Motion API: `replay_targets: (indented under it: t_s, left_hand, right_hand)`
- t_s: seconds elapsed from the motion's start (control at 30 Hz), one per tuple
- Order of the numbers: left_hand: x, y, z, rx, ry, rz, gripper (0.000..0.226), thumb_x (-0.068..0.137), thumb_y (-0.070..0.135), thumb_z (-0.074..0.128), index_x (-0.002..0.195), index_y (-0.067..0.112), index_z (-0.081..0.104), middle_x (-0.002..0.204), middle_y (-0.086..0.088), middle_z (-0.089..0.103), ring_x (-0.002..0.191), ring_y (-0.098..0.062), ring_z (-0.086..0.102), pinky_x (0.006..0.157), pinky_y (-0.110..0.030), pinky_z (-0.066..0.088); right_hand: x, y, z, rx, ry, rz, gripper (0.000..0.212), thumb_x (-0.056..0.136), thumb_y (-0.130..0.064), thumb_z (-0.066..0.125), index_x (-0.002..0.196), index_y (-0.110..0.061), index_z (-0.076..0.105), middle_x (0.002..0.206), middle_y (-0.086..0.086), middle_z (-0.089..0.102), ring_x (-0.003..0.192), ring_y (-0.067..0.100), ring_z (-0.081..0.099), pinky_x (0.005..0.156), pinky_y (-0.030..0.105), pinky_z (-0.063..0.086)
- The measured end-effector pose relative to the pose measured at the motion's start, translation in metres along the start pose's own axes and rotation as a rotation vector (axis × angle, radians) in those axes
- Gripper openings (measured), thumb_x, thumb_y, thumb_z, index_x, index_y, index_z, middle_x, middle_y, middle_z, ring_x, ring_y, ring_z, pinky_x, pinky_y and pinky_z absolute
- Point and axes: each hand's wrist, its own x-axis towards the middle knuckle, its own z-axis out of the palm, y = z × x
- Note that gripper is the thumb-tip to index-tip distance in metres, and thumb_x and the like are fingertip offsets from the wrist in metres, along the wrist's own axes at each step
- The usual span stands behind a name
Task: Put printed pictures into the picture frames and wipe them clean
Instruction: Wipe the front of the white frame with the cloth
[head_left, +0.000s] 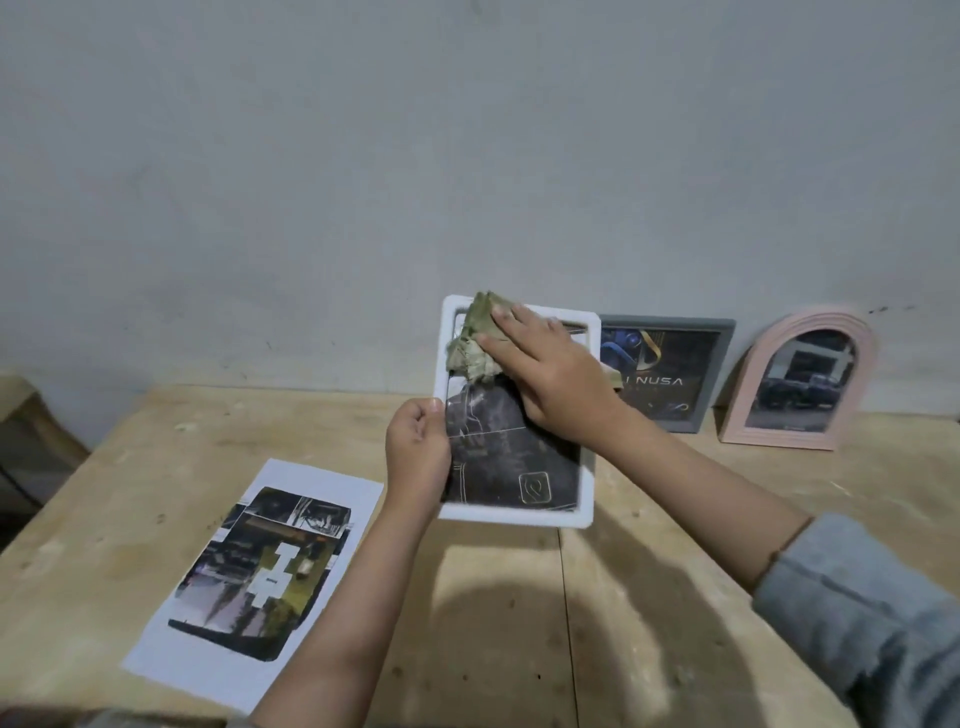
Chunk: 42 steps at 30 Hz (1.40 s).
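White frame (514, 512): left hand (418, 449) grips its edge, right hand (545, 369) flat, pressing cloth (475, 338) on glass; hard pressure risks slipping.

We see a pale wooden surface (519, 597) of joined planks, scuffed and flecked, filling the lower half of the frame. Behind it rises a plain grey wall (467, 156), faintly stained. At the far left edge, a dark, blurred object (31, 441) stands beside the surface; we cannot tell what it is.
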Motion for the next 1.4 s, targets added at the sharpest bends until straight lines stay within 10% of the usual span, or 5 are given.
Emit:
replay_targets:
  t_s: [0.5,0.7,1.03,1.27,1.4]
  left_hand:
    - [0.035,0.041,0.0,-0.048,0.082,0.037,0.03,0.098,0.023,0.047,0.07,0.015,0.052,0.057,-0.002,0.044,0.054,-0.018,0.039,0.059,-0.034,0.035]
    - [0.039,0.063,0.005,-0.078,0.118,0.058,0.042,0.1,0.019,0.045,0.058,0.019,0.037,0.052,0.004,0.033,0.05,-0.012,0.03,0.05,-0.028,0.025]
    - [0.039,0.09,0.013,-0.075,0.029,0.198,0.036,0.099,0.02,0.047,0.063,0.015,0.049,0.053,0.005,0.043,0.048,-0.008,0.04,0.051,-0.026,0.034]
    - [0.056,0.088,0.005,-0.162,0.062,0.14,0.027,0.095,0.026,0.052,0.072,0.014,0.059,0.065,-0.006,0.057,0.066,-0.021,0.053,0.067,-0.04,0.045]
    - [0.058,0.084,0.004,-0.154,0.077,0.098,0.027,0.096,0.025,0.053,0.073,0.012,0.06,0.067,-0.008,0.059,0.066,-0.022,0.054,0.069,-0.043,0.048]
  right_hand:
    - [-0.049,-0.031,-0.019,0.351,-0.161,-0.1,0.055,0.078,-0.004,0.034,0.125,-0.018,0.058,0.134,0.003,0.057,0.126,0.02,0.052,0.089,0.039,0.054]
    - [-0.008,-0.02,-0.085,0.698,-0.433,0.16,0.039,0.094,-0.002,0.045,0.12,-0.025,0.063,0.094,-0.014,0.068,0.069,0.001,0.064,0.063,0.015,0.046]
    - [0.056,0.039,-0.094,-0.042,0.123,-0.044,0.074,0.063,0.02,0.059,0.133,-0.004,0.052,0.141,0.022,0.044,0.129,0.04,0.045,0.087,0.052,0.052]
    - [0.017,0.009,-0.042,-0.047,0.128,-0.209,0.072,0.06,0.017,0.065,0.129,-0.003,0.055,0.136,0.024,0.05,0.123,0.039,0.051,0.104,0.049,0.036]
    - [-0.005,-0.006,-0.038,0.066,-0.016,-0.258,0.06,0.071,0.001,0.033,0.125,-0.007,0.058,0.136,0.02,0.052,0.124,0.034,0.052,0.092,0.046,0.052]
